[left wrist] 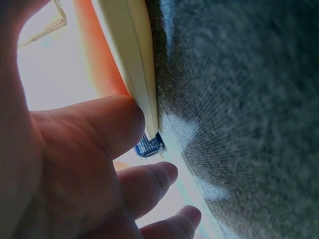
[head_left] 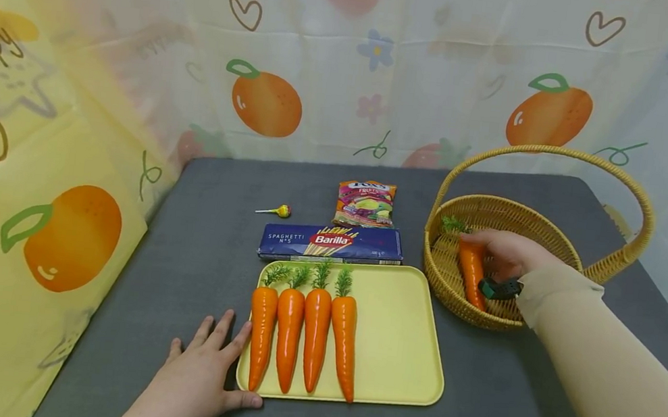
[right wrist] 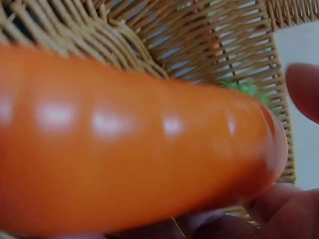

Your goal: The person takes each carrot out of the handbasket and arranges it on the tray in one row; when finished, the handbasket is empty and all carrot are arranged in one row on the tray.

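Observation:
A yellow tray (head_left: 396,337) carries several orange carrots (head_left: 315,339) with green tops, lying side by side on its left half. My left hand (head_left: 194,374) lies at the tray's left edge with its fingers spread; in the left wrist view a fingertip (left wrist: 124,124) touches the tray's side (left wrist: 134,59). On the right, my right hand (head_left: 509,251) reaches into a wicker basket (head_left: 443,274) and holds another carrot (head_left: 471,270) near its leafy end. Up close in the right wrist view, that carrot (right wrist: 149,144) hides most of the fingers beneath it.
Behind the tray lies a blue spaghetti box (head_left: 288,239). Farther back are a lollipop (head_left: 282,210) and a candy bag (head_left: 365,205). The basket's tall handle (head_left: 550,151) arches above the right hand. A printed curtain (head_left: 339,46) hangs along the grey table's (head_left: 204,222) back edge.

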The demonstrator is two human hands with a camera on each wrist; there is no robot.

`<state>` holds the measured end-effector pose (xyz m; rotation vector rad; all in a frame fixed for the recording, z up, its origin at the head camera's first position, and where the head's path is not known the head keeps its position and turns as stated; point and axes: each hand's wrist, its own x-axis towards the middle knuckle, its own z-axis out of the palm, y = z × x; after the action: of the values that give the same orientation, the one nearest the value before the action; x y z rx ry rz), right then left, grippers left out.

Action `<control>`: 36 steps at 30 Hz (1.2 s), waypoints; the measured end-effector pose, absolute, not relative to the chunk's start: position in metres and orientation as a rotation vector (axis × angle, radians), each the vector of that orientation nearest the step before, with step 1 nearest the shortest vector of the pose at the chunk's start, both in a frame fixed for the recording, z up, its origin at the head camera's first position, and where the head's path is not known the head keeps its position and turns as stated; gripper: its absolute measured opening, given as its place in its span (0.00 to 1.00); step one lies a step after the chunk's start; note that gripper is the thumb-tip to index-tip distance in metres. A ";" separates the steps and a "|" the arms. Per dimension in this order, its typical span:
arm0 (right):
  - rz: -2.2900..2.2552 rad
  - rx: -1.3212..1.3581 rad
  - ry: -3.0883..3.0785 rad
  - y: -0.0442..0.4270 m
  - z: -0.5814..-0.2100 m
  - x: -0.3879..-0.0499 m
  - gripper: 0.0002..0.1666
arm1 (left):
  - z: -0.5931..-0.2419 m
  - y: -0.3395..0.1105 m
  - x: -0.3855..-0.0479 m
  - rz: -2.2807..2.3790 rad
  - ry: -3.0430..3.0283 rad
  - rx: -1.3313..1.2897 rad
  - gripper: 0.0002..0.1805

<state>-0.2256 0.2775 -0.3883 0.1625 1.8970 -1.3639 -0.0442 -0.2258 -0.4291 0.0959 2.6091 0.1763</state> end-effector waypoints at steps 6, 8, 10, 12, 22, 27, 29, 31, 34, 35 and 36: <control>-1.455 0.180 1.889 0.275 -0.388 -0.223 0.52 | -0.429 -0.225 -0.045 0.172 2.604 0.098 0.72; -1.482 0.178 1.881 0.276 -0.387 -0.222 0.53 | -0.429 -0.225 -0.044 0.177 2.606 0.100 0.72; -1.512 0.162 1.878 0.277 -0.386 -0.221 0.53 | -0.429 -0.225 -0.044 0.182 2.610 0.106 0.72; -1.555 0.150 1.862 0.278 -0.385 -0.221 0.54 | -0.429 -0.225 -0.043 0.189 2.612 0.110 0.72; -1.704 0.064 1.802 0.284 -0.368 -0.219 0.51 | -0.429 -0.225 -0.044 0.186 2.604 0.097 0.73; -1.738 0.008 1.805 0.288 -0.353 -0.212 0.59 | -0.429 -0.226 -0.044 0.175 2.615 0.109 0.72; -1.772 -0.021 1.798 0.286 -0.348 -0.208 0.57 | -0.429 -0.225 -0.043 0.168 2.617 0.111 0.72; -1.816 -0.047 1.791 0.284 -0.344 -0.202 0.49 | -0.428 -0.225 -0.043 0.164 2.619 0.112 0.72; -1.876 -0.107 1.762 0.281 -0.341 -0.193 0.37 | -0.429 -0.225 -0.043 0.159 2.621 0.114 0.72; -1.893 -0.121 1.748 0.280 -0.341 -0.190 0.35 | -0.429 -0.225 -0.043 0.159 2.621 0.114 0.72; -1.901 -0.138 1.744 0.279 -0.341 -0.186 0.34 | -0.429 -0.225 -0.043 0.160 2.620 0.113 0.72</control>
<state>-0.1860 0.2790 -0.3408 -0.1384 1.7442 -1.9014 -0.0431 -0.2254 -0.4293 0.1132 2.6201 0.1599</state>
